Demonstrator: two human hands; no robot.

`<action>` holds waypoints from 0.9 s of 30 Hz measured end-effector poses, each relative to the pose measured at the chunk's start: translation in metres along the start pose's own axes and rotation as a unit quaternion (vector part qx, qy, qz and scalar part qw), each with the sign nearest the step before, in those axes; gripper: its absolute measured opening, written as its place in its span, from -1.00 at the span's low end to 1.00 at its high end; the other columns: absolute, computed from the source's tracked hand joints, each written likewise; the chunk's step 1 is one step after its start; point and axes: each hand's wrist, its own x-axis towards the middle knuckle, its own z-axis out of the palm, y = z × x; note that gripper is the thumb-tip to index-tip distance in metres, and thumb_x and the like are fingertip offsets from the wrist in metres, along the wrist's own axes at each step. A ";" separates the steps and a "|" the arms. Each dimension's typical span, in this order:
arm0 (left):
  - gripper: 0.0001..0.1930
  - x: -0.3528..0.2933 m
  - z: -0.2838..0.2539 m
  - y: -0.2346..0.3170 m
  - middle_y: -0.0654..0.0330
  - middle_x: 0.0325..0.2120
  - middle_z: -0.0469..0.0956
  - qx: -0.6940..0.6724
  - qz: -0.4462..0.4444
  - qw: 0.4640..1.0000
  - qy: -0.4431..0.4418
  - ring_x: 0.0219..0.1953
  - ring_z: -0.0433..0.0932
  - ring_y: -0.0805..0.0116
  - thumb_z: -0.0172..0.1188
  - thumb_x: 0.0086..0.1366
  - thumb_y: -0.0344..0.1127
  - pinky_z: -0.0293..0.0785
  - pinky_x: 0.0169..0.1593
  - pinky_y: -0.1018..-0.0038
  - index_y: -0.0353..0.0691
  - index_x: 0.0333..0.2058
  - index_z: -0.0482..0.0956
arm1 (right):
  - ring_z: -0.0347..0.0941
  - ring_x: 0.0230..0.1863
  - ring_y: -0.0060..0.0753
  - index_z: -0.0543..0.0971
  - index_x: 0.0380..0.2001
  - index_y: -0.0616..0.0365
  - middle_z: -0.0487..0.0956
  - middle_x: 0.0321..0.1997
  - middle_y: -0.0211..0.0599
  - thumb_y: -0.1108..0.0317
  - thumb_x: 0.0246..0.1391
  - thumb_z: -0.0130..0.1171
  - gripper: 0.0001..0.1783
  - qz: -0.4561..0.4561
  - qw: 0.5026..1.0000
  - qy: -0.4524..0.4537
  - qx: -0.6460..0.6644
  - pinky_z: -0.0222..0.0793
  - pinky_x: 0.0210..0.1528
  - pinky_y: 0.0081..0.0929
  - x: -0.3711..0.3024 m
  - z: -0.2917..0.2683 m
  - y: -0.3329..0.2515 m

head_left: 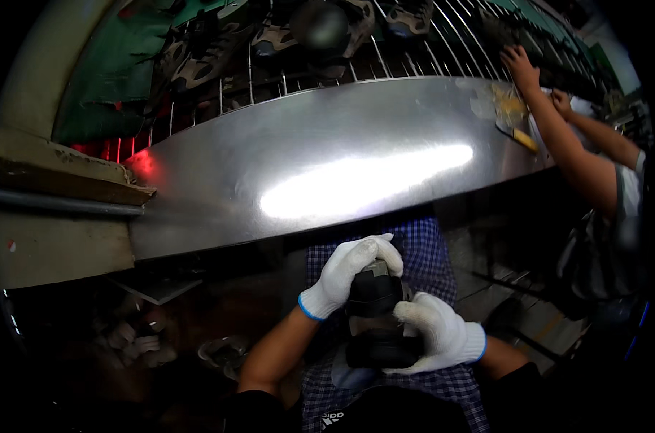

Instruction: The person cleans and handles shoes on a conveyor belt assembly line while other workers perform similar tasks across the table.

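Black clothing (407, 411) is showing at the lower edge, while a dark shoe (374, 296) is pointing lengthwise toward the desk (212, 195) above checkered cloth (425, 252), the left hand (349, 268) wrapping its far end and the right hand (443, 333) gripping its nearer right side.

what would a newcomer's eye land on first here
Probably the bright white glare on the long silver metal table, mid-picture. Below, the white-gloved left hand and white-gloved right hand hold a dark shoe-like object. Brown-and-black shoes line the top.
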 end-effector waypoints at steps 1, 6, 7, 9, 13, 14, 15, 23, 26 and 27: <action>-0.45 -0.002 0.000 -0.001 0.15 -0.31 0.73 0.002 0.009 1.000 -0.015 -0.12 0.65 0.20 -0.18 0.58 -0.06 0.04 0.56 0.00 -0.27 -0.33 0.73 | 0.47 -0.36 -0.36 0.47 0.28 0.26 0.53 -0.36 -0.37 0.04 -0.09 0.67 -0.05 -0.015 0.999 0.023 0.021 0.39 -0.30 -0.32 -0.007 0.006 0.003; -0.52 -0.004 0.009 -0.002 0.10 -0.34 0.71 -0.004 0.024 0.998 -0.054 -0.13 0.63 0.17 -0.13 0.49 -0.12 0.10 0.54 0.00 -0.28 -0.37 0.71 | 0.47 -0.39 -0.37 0.43 0.35 0.27 0.54 -0.35 -0.36 0.10 -0.05 0.65 -0.04 -0.038 0.996 0.028 0.070 0.38 -0.28 -0.32 -0.022 0.010 0.005; -0.52 -0.003 0.012 -0.001 0.10 -0.34 0.71 0.000 0.024 0.998 -0.057 -0.12 0.63 0.17 -0.13 0.48 -0.11 0.10 0.54 0.00 -0.28 -0.37 0.71 | 0.47 -0.40 -0.37 0.43 0.35 0.27 0.54 -0.35 -0.35 0.11 -0.05 0.65 -0.04 -0.048 0.994 0.057 0.074 0.37 -0.30 -0.33 -0.026 0.013 0.005; -0.49 -0.001 0.019 0.000 0.06 -0.39 0.70 0.021 0.024 0.998 -0.050 -0.17 0.64 0.13 -0.13 0.47 -0.07 0.16 0.51 -0.02 -0.29 -0.41 0.71 | 0.46 -0.42 -0.38 0.43 0.35 0.29 0.53 -0.35 -0.35 0.12 -0.05 0.65 -0.04 -0.070 0.987 0.115 0.084 0.36 -0.34 -0.37 -0.034 0.020 0.003; -0.45 0.003 0.032 0.003 0.00 -0.47 0.68 0.043 0.024 0.998 -0.030 -0.28 0.64 0.07 -0.11 0.49 -0.04 0.26 0.47 -0.04 -0.30 -0.48 0.69 | 0.45 -0.46 -0.42 0.43 0.34 0.33 0.51 -0.36 -0.36 0.11 -0.07 0.66 -0.02 -0.042 0.982 0.171 0.063 0.35 -0.41 -0.44 -0.043 0.022 -0.005; -0.45 0.003 0.032 0.003 0.00 -0.47 0.68 0.049 0.024 0.998 -0.037 -0.28 0.64 0.07 -0.11 0.49 -0.03 0.26 0.47 -0.04 -0.30 -0.49 0.69 | 0.45 -0.46 -0.44 0.43 0.34 0.34 0.51 -0.36 -0.35 0.10 -0.08 0.67 -0.01 -0.026 0.983 0.167 0.067 0.36 -0.42 -0.47 -0.044 0.019 -0.007; -0.45 0.003 0.032 0.002 0.00 -0.47 0.68 0.053 0.024 0.997 -0.042 -0.28 0.64 0.07 -0.10 0.49 -0.03 0.26 0.47 -0.04 -0.30 -0.49 0.69 | 0.44 -0.47 -0.45 0.43 0.34 0.35 0.50 -0.35 -0.35 0.10 -0.09 0.68 0.01 -0.010 0.984 0.163 0.072 0.36 -0.43 -0.49 -0.046 0.017 -0.008; -0.45 0.006 0.035 0.013 -0.01 -0.45 0.69 0.091 0.008 0.995 -0.036 -0.28 0.66 0.08 -0.07 0.41 0.00 0.33 0.44 0.03 -0.33 -0.49 0.70 | 0.55 -0.34 -0.24 0.43 0.30 0.35 0.58 -0.26 -0.19 -0.32 -0.37 0.72 0.30 0.060 0.996 0.030 -0.058 0.55 -0.23 -0.22 -0.037 -0.024 0.003; -0.56 0.007 0.041 0.035 0.03 -0.38 0.72 0.094 0.066 0.992 -0.059 -0.16 0.67 0.09 -0.05 0.42 -0.15 0.37 0.41 0.07 -0.35 -0.42 0.70 | 0.57 -0.36 -0.14 0.46 0.26 0.30 0.58 -0.33 -0.18 -0.32 -0.39 0.73 0.26 -0.035 0.997 0.011 -0.066 0.55 -0.22 -0.21 -0.015 -0.035 -0.015; -0.57 0.002 0.043 0.050 0.02 -0.36 0.72 0.096 0.083 0.991 -0.049 -0.16 0.68 0.07 -0.05 0.43 -0.18 0.40 0.39 0.07 -0.35 -0.41 0.71 | 0.58 -0.37 -0.18 0.44 0.25 0.31 0.58 -0.34 -0.19 -0.32 -0.40 0.74 0.26 -0.058 0.997 0.013 -0.045 0.53 -0.25 -0.20 -0.012 -0.038 -0.018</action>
